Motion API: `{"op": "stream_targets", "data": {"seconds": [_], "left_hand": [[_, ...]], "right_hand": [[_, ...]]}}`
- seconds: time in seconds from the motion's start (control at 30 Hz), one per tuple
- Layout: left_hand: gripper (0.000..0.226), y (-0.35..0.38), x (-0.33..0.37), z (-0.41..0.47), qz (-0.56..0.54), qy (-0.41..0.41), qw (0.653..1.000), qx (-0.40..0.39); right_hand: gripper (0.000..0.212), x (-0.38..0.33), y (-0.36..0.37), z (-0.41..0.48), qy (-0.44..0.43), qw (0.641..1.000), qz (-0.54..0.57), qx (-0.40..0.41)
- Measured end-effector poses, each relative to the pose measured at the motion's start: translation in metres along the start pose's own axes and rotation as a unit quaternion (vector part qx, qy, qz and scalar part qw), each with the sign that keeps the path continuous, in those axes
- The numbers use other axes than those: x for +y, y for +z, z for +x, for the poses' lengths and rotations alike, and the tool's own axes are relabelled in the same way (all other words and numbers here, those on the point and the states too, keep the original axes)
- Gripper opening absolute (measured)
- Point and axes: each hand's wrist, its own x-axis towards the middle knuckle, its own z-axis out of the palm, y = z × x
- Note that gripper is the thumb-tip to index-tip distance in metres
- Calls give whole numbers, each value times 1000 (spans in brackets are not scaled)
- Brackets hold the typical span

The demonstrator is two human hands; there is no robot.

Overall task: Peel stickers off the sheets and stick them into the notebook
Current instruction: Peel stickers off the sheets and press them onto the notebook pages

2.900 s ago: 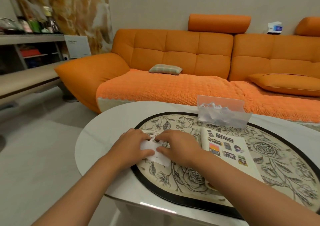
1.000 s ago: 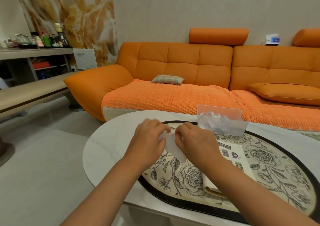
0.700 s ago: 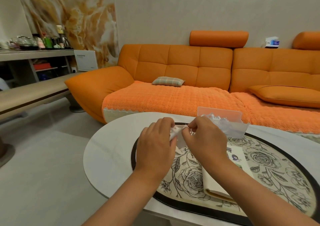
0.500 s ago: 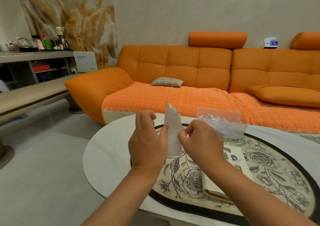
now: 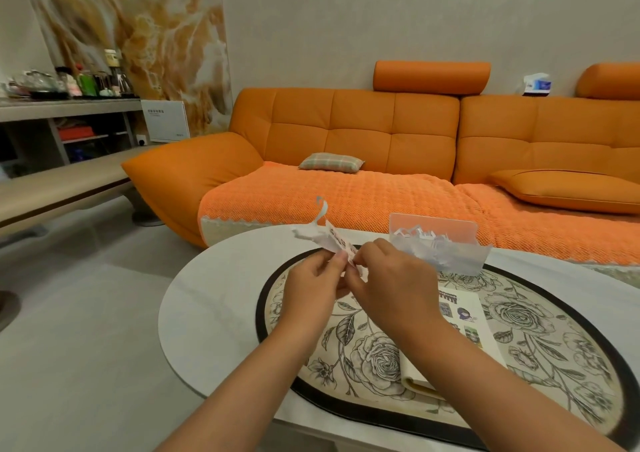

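- Hazard, tearing: the crumpled white sticker sheet (image 5: 327, 238) is creased and thin. A sharp pull by the right hand (image 5: 393, 289) against the left hand (image 5: 313, 290) would likely rip the sticker or its backing rather than part them.
- Hazard, self-adhesion: a freed sticker held this close to bunched paper could fold on itself, or cling to a fingertip, if it is lifted without tension.
- Hazard, placement: the right forearm crosses the open cream-paged notebook (image 5: 464, 313). A hurried reach could land the sticker askew or on top of those already on the page.
- Left hand: raised above the round white table (image 5: 207, 313), thumb and fingertips pinching the sheet's lower end. A curled strip rises at twelve o'clock from the hand.
- Right hand: fingers curled, tips closed on the sheet's near edge, touching the left fingertips. Whether they hold a sticker corner or only backing cannot be told.
- Sheet: in the air, at one o'clock from the left hand and eleven o'clock from the right.
- Notebook: flat on the oval rose-patterned mat (image 5: 540, 316), at four o'clock from the right hand, with several coloured stickers on its page.
- Clear plastic tray (image 5: 433, 225) of white paper scraps: at one o'clock from the right hand, near it.
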Motion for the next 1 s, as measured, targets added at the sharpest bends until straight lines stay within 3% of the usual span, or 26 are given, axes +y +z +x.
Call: {"op": "stream_targets", "data": {"seconds": [0.27,0.47,0.7,0.83,1.0], "left_hand": [[30,-1,3,2,-62,-27,997,22],[29,-3,1,4,-21,-26,999,31],[33,-7,1,8,40,-18,997,58],[33,-11,3,8,13,-6,1000,8],[23,-22,4,11,3,-11,997,-78]], "right_hand": [[11,1,-2,0,-44,999,14,22],[23,1,5,-3,-61,998,-9,23],[14,3,8,-4,-151,988,-23,-10],[23,-3,-1,-2,-13,993,92,-68],[18,5,-9,6,151,919,300,-207]]}}
